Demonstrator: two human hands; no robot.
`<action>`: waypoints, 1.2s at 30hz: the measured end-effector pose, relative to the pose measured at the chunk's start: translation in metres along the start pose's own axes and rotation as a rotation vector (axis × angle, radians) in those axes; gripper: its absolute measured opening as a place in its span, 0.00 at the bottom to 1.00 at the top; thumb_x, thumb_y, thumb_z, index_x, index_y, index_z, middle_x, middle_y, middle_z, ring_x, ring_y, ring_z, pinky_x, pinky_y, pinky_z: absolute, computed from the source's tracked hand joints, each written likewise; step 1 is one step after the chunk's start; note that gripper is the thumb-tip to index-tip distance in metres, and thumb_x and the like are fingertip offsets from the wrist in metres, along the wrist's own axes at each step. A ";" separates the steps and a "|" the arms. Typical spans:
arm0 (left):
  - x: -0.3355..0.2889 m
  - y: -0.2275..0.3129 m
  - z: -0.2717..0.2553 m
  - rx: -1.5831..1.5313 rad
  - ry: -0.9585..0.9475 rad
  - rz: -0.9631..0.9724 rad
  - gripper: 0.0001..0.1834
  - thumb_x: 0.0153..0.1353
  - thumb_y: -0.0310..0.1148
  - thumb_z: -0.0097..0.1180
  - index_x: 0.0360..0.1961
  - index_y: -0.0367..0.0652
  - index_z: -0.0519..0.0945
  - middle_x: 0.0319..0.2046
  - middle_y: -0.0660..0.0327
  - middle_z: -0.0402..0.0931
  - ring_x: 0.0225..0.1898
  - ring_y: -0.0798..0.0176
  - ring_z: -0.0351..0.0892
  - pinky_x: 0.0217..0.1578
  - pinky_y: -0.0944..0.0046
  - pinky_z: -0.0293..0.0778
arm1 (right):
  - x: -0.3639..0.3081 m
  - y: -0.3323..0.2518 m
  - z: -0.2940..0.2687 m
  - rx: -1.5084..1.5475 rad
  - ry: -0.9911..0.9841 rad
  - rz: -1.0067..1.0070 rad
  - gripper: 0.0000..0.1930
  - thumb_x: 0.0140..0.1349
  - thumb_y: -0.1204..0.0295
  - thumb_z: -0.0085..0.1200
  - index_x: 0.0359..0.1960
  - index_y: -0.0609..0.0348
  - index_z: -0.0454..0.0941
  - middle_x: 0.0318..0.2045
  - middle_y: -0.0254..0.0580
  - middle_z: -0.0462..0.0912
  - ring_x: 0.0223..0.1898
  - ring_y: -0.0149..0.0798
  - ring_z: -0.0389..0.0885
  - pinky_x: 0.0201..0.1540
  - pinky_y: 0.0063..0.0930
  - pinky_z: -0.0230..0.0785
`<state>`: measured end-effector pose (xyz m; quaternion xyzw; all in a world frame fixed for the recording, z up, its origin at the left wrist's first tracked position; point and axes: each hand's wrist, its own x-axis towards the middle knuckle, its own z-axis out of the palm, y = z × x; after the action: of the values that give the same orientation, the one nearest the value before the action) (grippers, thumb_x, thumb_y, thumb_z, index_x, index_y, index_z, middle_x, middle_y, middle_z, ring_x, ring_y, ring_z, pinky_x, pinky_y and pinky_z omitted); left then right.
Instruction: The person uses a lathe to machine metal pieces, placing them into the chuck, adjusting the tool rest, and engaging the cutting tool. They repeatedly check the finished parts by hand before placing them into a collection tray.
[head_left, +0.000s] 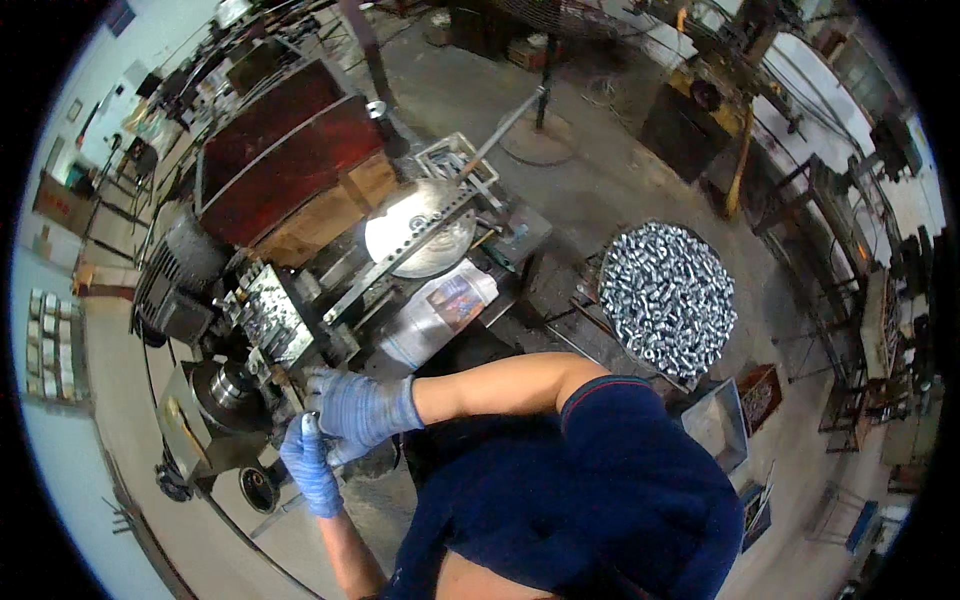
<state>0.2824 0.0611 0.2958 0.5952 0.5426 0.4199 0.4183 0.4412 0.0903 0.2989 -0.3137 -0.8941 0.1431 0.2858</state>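
Note:
My left hand (pixel 312 468), in a blue-grey knit glove, is closed at the lower left, next to a lathe. Between its fingertips shows the end of a small silvery metal piece (pixel 310 424); its full shape is hidden. Just above and touching or nearly touching it, my right hand (pixel 365 410) wears the same kind of glove. Its fingers curl toward the machine, and what they may hold is hidden. The lathe's chuck (pixel 232 388), with a shiny cylindrical face, sits left of both hands.
A round container heaped with short shiny metal tubes (pixel 668 300) stands at right. Beyond my hands are a large metal disc (pixel 420 230), a perforated bar (pixel 400 252), a white sack (pixel 430 318) and a red bin (pixel 290 150). A motor (pixel 175 275) is at left, a grey tray (pixel 716 428) at lower right.

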 end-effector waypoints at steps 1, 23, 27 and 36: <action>0.003 -0.002 0.008 -0.005 -0.041 0.001 0.17 0.61 0.41 0.50 0.31 0.35 0.78 0.23 0.66 0.73 0.26 0.73 0.65 0.28 0.70 0.64 | -0.009 0.004 -0.008 -0.025 -0.063 0.041 0.25 0.42 0.48 0.55 0.29 0.59 0.79 0.39 0.54 0.75 0.44 0.53 0.70 0.54 0.45 0.58; -0.003 0.027 0.080 -0.874 -0.312 -0.389 0.19 0.59 0.37 0.49 0.44 0.29 0.73 0.29 0.56 0.77 0.28 0.62 0.76 0.35 0.63 0.74 | -0.226 0.271 -0.073 -0.324 -0.276 1.011 0.36 0.35 0.42 0.60 0.43 0.57 0.78 0.47 0.59 0.73 0.49 0.53 0.72 0.52 0.40 0.64; -0.001 0.026 0.080 -0.761 -0.350 -0.309 0.11 0.60 0.29 0.48 0.41 0.34 0.73 0.33 0.57 0.76 0.33 0.63 0.76 0.38 0.63 0.75 | -0.242 0.295 -0.072 -0.304 -0.171 1.003 0.33 0.37 0.45 0.61 0.42 0.55 0.78 0.43 0.56 0.77 0.45 0.53 0.75 0.49 0.38 0.67; -0.006 0.001 0.079 -1.172 -0.450 -0.479 0.23 0.65 0.43 0.39 0.42 0.30 0.74 0.23 0.51 0.76 0.22 0.52 0.76 0.32 0.54 0.75 | -0.290 0.192 -0.077 0.259 0.414 1.110 0.20 0.51 0.59 0.59 0.36 0.65 0.80 0.29 0.44 0.81 0.32 0.36 0.78 0.41 0.26 0.67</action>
<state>0.3574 0.0512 0.2735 0.2059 0.2418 0.4062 0.8568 0.7649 0.0560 0.1540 -0.7173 -0.4979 0.3144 0.3725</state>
